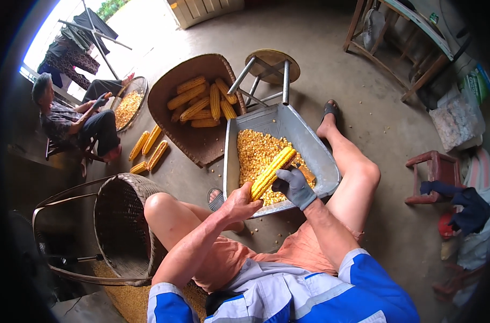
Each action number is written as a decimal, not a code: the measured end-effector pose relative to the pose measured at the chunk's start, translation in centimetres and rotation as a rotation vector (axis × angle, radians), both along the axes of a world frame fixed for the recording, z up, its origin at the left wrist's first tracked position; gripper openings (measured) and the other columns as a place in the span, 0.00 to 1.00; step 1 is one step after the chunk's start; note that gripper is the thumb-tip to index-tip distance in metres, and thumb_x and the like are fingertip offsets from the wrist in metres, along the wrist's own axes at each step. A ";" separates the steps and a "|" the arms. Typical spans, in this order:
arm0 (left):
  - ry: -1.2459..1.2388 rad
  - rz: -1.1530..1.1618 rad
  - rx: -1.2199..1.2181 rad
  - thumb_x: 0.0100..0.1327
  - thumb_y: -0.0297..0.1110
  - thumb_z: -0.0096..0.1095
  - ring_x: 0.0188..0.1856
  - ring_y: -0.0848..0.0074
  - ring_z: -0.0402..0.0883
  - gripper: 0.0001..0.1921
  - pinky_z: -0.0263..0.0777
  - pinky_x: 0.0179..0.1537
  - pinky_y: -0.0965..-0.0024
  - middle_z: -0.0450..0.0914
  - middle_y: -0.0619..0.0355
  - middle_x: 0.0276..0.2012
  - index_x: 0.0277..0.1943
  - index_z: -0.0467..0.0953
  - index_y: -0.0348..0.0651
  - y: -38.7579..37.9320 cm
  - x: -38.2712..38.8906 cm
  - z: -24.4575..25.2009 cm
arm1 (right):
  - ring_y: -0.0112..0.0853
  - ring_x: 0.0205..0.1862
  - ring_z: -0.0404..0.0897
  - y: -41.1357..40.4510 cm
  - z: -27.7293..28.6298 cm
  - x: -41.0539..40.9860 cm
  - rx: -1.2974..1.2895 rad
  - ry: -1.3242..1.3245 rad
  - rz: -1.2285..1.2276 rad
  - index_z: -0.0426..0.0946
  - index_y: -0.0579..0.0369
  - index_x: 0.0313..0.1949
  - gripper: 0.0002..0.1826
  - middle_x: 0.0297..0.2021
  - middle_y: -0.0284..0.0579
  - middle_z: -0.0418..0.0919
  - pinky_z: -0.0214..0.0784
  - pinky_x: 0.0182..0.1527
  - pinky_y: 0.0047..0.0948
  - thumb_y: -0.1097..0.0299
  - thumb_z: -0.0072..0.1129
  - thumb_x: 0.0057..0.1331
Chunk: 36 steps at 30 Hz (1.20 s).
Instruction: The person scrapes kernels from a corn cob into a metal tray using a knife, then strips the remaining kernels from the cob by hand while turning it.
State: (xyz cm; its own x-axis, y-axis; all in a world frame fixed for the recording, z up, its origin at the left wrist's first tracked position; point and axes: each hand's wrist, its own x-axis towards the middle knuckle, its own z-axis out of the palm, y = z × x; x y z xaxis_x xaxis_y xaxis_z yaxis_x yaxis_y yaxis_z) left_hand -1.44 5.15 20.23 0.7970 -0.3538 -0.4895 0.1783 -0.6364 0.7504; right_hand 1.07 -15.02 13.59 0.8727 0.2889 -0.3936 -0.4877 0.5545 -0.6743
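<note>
A yellow corn cob (271, 171) slants over a grey metal tub (317, 141) that stands between my legs. My bare left hand (243, 202) grips the cob's lower end. On my right hand (295, 186) is a grey work glove; it lies against the cob's right side, thumb up, and its fingers are partly hidden. Loose corn kernels (255, 147) cover much of the tub's floor. Just past the gloved hand, an orange-brown piece (306, 174) lies on the kernels, partly covered.
Whole cobs (196, 101) fill a brown woven scoop basket (188, 147) beyond the tub, beside a metal-legged stool (273, 66). A tipped wicker basket (122, 226) lies left. Several cobs (150, 141) rest on the floor near a seated person (73, 113) with a kernel-filled round tray (128, 107).
</note>
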 end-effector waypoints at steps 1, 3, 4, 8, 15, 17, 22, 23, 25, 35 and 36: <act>-0.128 -0.030 0.096 0.58 0.37 0.64 0.29 0.70 0.77 0.20 0.69 0.31 0.65 0.77 0.51 0.28 0.48 0.68 0.36 0.1 0.0 -0.3 | 0.25 0.29 0.77 -0.2 -0.4 0.3 0.026 0.003 0.039 0.72 0.56 0.46 0.16 0.32 0.36 0.77 0.73 0.34 0.24 0.62 0.57 0.62; -0.144 0.005 0.096 0.57 0.36 0.63 0.33 0.61 0.78 0.21 0.70 0.35 0.60 0.77 0.46 0.30 0.49 0.66 0.36 0.1 -0.2 -0.8 | 0.28 0.32 0.78 -0.1 -0.6 0.7 0.046 0.021 0.091 0.71 0.57 0.47 0.16 0.34 0.38 0.77 0.75 0.36 0.27 0.63 0.55 0.62; -0.173 0.028 0.109 0.55 0.36 0.63 0.37 0.52 0.78 0.22 0.70 0.38 0.54 0.78 0.41 0.33 0.49 0.65 0.36 0.1 -0.3 -1.0 | 0.30 0.36 0.79 0.0 -0.2 1.0 0.052 0.032 0.122 0.71 0.58 0.48 0.16 0.37 0.41 0.77 0.76 0.40 0.29 0.65 0.53 0.62; -0.256 0.093 0.153 0.54 0.31 0.62 0.39 0.43 0.78 0.21 0.72 0.40 0.50 0.78 0.36 0.33 0.48 0.63 0.35 0.4 -1.2 -2.9 | 0.35 0.46 0.79 1.1 -1.1 1.4 -0.079 -0.065 0.191 0.70 0.62 0.50 0.17 0.43 0.45 0.76 0.76 0.50 0.36 0.69 0.48 0.61; -0.080 0.109 0.125 0.54 0.33 0.61 0.39 0.49 0.80 0.21 0.72 0.40 0.54 0.77 0.38 0.33 0.47 0.65 0.33 0.9 -0.3 -4.0 | 0.39 0.36 0.82 3.7 -7.4 2.2 -0.918 -0.125 0.126 0.75 0.67 0.40 0.13 0.34 0.54 0.82 0.73 0.39 0.36 0.76 0.53 0.55; 0.055 0.119 0.092 0.54 0.35 0.61 0.38 0.53 0.80 0.21 0.72 0.39 0.57 0.78 0.40 0.33 0.47 0.66 0.33 0.8 0.4 -3.8 | 0.39 0.36 0.82 3.2 -8.4 2.0 -0.909 -0.021 0.229 0.74 0.68 0.40 0.12 0.34 0.54 0.82 0.74 0.38 0.36 0.77 0.51 0.56; 0.034 0.293 -0.041 0.55 0.36 0.61 0.33 0.56 0.80 0.20 0.72 0.36 0.58 0.78 0.40 0.29 0.43 0.67 0.30 1.1 0.2 -4.2 | 0.28 0.31 0.78 3.6 -2.4 2.6 -0.279 -0.008 0.109 0.71 0.65 0.45 0.14 0.33 0.42 0.78 0.74 0.34 0.27 0.72 0.52 0.60; 0.009 0.325 -0.059 0.55 0.36 0.61 0.33 0.57 0.80 0.20 0.72 0.36 0.59 0.78 0.41 0.29 0.44 0.68 0.30 1.1 0.1 -4.4 | 0.28 0.31 0.78 3.6 -2.1 2.8 -0.163 -0.005 0.118 0.72 0.64 0.44 0.14 0.32 0.41 0.78 0.73 0.33 0.25 0.71 0.51 0.60; -0.035 0.311 -0.074 0.55 0.36 0.61 0.34 0.53 0.80 0.19 0.72 0.36 0.57 0.78 0.39 0.30 0.43 0.66 0.31 1.1 0.1 -4.4 | 0.27 0.30 0.78 3.2 -2.0 3.0 -0.048 -0.001 0.124 0.72 0.63 0.43 0.13 0.32 0.40 0.77 0.72 0.32 0.24 0.70 0.51 0.61; -0.150 0.106 0.120 0.54 0.31 0.60 0.38 0.42 0.78 0.19 0.71 0.38 0.50 0.77 0.33 0.32 0.45 0.62 0.34 1.1 -0.9 -5.2 | 0.27 0.29 0.78 3.0 -2.4 2.4 -0.511 0.041 0.315 0.73 0.65 0.36 0.11 0.25 0.41 0.77 0.72 0.31 0.26 0.70 0.54 0.57; -0.119 0.101 0.116 0.54 0.32 0.60 0.37 0.43 0.79 0.19 0.71 0.38 0.50 0.77 0.33 0.32 0.44 0.62 0.32 1.0 -0.8 -5.2 | 0.29 0.29 0.79 3.2 -2.5 2.5 -0.614 0.117 0.330 0.73 0.65 0.36 0.11 0.24 0.42 0.78 0.72 0.31 0.28 0.70 0.55 0.56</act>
